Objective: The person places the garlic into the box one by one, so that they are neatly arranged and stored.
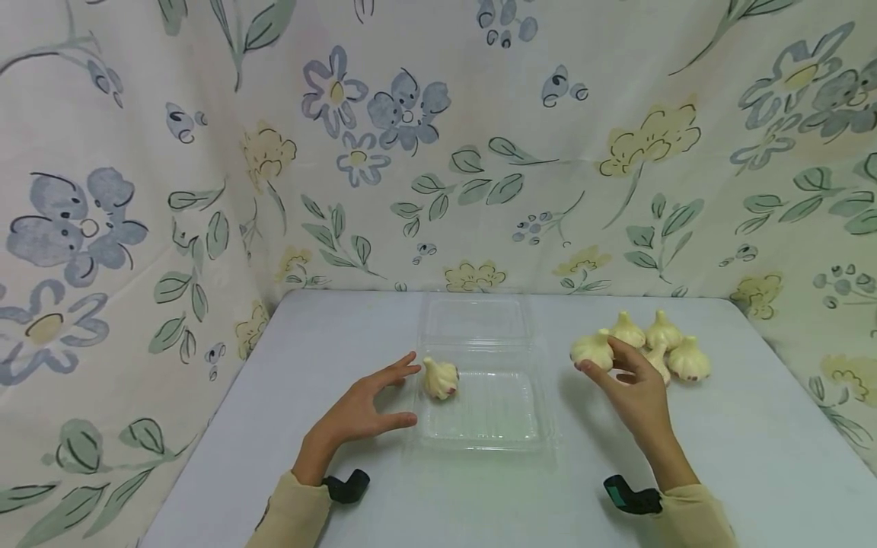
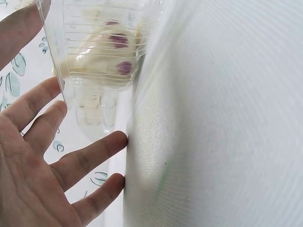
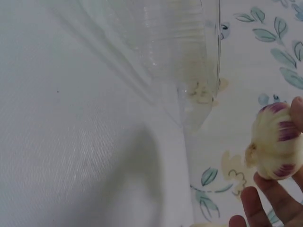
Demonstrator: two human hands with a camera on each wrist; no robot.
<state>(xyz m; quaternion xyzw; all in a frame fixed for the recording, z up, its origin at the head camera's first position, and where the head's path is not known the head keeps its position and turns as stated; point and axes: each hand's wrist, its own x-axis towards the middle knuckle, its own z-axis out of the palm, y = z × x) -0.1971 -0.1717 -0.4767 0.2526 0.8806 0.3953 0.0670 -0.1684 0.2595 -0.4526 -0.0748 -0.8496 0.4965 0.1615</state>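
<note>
**Garlic bulb [image 1: 591, 352] pinched in right hand [image 1: 637, 396] beside open clamshell container [image 1: 503, 403]**

In the head view, the bulb is gripped between the thumb and fingers of the right hand, above the white tabletop [image 1: 754, 457] and to the right of the clear plastic container. Four more bulbs [image 1: 662, 332] are clustered on the right, just beyond that hand. A second bulb [image 1: 441, 379] is set at the left side of the container's near tray; the lid [image 1: 476, 320] is laid open on the far side. The left hand [image 1: 359, 407] is held at the container's left edge, fingers and thumb spread apart. The scene is backed by a floral curtain [image 1: 466, 198].

In the left wrist view, the left hand's fingers are seen splayed, with purple patches on the second bulb visible through the ribbed wall. Whether the wall is touched cannot be told.

In the right wrist view, the gripped bulb is seen at the right edge, purple-streaked; the hand is partly cut off. A soft shadow [image 3: 137, 175] is cast on the tabletop.
</note>
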